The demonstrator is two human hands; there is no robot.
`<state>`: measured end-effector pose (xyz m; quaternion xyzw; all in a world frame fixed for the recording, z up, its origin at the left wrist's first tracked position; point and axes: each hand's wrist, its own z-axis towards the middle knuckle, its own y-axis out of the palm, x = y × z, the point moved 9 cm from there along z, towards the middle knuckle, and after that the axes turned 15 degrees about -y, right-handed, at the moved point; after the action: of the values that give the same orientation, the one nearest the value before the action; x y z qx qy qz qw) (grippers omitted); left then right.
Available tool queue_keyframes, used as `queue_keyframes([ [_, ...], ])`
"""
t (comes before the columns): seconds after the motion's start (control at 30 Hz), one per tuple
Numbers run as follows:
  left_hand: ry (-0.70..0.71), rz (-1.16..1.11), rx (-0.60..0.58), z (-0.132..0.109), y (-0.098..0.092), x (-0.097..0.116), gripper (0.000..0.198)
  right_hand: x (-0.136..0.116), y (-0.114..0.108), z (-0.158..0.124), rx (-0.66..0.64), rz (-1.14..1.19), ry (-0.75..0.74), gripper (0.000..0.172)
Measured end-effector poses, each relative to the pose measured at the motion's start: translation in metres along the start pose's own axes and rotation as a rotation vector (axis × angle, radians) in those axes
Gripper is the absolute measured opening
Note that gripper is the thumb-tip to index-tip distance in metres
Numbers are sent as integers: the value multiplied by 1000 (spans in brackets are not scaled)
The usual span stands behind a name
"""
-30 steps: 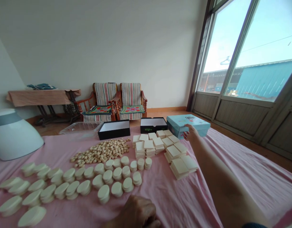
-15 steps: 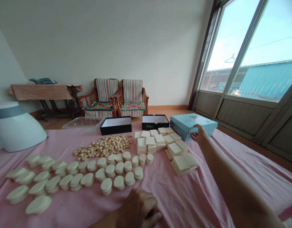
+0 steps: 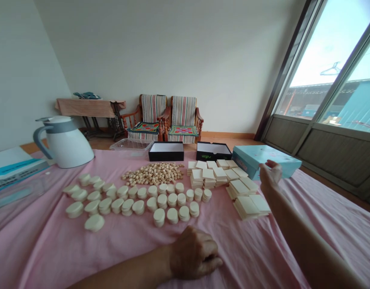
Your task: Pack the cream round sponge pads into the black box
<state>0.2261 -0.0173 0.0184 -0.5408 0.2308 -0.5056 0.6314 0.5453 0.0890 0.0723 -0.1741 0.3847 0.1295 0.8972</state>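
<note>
Head view, looking down the pink-covered table from my seat:

- My right hand [image 3: 270, 176] is raised at the near corner of the teal box [image 3: 264, 160], fingers [image 3: 273, 169] spread wide apart. They are against or just in front of its side; I can't tell which, and I see no grip on it.
- The teal box sits at the far right of the pink sheet [image 3: 52, 251], lying at a slight angle, just beyond the stacks of cream squares [image 3: 246, 205] and beside a black box [image 3: 213, 151].
- My left hand [image 3: 194, 253] lies low on the sheet, fingers [image 3: 215, 261] loosely curled. I can't tell whether anything is inside them. The nearest things are the cream ovals [image 3: 159, 216], stacked in short piles and set out in rows just past my knuckles.
- A heap of small round beads [image 3: 152, 174] lies between the ovals and the black boxes.
- Another black box [image 3: 166, 151] stands open to the left of the first, with a clear plastic tub [image 3: 129, 145] behind and to its left.
- A white jug [image 3: 64, 142] with a grey band stands at the left end, beside a flat blue-and-white packet [image 3: 13, 164].
- Two striped wooden armchairs [image 3: 168, 116] stand against the far wall, beside a cloth-covered sewing table [image 3: 88, 107].
- A tall window [image 3: 332, 64] fills the right side.
</note>
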Motion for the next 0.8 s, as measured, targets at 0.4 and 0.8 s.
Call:
queue_keyframes([
  [0.4, 3, -7, 53, 0, -7, 3, 23, -90, 66, -158, -630, 268, -165, 25],
  [0.8, 62, 46, 65, -5, -3, 4, 26, -67, 77, -174, -722, 108, -213, 27],
])
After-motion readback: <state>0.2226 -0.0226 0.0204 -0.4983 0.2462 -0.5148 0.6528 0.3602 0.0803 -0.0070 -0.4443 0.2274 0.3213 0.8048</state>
